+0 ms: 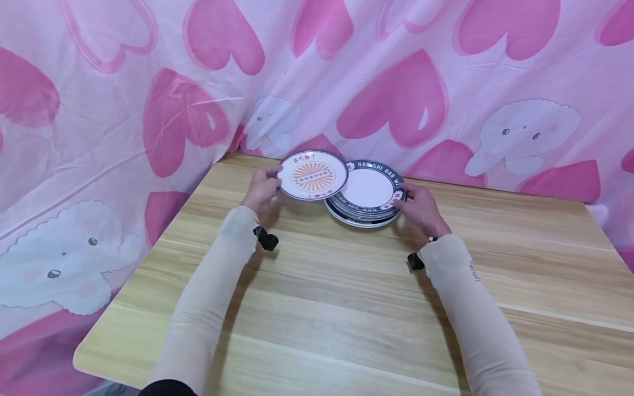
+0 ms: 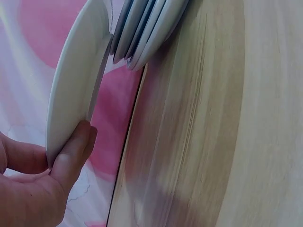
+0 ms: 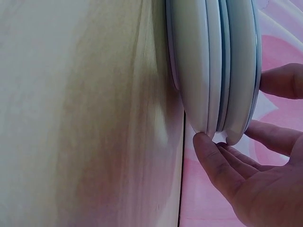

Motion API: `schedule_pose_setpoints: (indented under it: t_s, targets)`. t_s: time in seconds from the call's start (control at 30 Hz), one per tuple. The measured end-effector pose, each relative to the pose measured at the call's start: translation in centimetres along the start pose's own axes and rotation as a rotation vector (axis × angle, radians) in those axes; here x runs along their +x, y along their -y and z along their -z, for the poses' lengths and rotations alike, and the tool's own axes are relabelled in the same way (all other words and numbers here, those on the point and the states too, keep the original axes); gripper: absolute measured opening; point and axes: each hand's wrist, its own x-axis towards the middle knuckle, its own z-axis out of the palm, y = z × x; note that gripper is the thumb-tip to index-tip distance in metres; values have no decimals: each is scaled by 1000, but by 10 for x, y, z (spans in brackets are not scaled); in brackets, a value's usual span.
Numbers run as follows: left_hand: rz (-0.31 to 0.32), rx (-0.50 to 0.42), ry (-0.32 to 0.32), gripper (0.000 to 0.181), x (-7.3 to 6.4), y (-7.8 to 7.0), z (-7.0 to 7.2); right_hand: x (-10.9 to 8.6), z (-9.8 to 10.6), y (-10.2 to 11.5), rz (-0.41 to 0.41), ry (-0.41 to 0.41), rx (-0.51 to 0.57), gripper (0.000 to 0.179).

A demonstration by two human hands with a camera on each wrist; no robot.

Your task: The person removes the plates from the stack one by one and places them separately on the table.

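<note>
Plate [image 1: 313,175], likely stiff, slick and breakable, so best taken by its rim, is pinched there by the left hand [image 1: 261,190], next to the stack [image 1: 369,188] gripped at its edge by the right hand [image 1: 422,209].

- Beyond the grip and to its left, I see pink-and-white fabric [image 1: 282,82] hanging in soft folds, printed with large pink hearts [image 1: 386,96].
- To the far left and right of the grip, fluffy white cartoon animals [image 1: 525,132] decorate the cloth.
- Beneath the grip, I see a light wood-grain table [image 1: 346,308], its far edge close to the fabric, one rounded corner nearer and left.
- On the near side of the grip, pale light glazes the tabletop among soft shadows.
</note>
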Motion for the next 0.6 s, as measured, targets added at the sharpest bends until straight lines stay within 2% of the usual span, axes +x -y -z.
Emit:
schedule_pose_setpoints:
  t_s: [0.3,0.6]
  targets:
    - [12,-39,-84,54,3,1,24,2,0,-1,34,-7,11,61]
    - [35,-54,-177,57,7,11,47,1,-1,-3,45,-11,6,60]
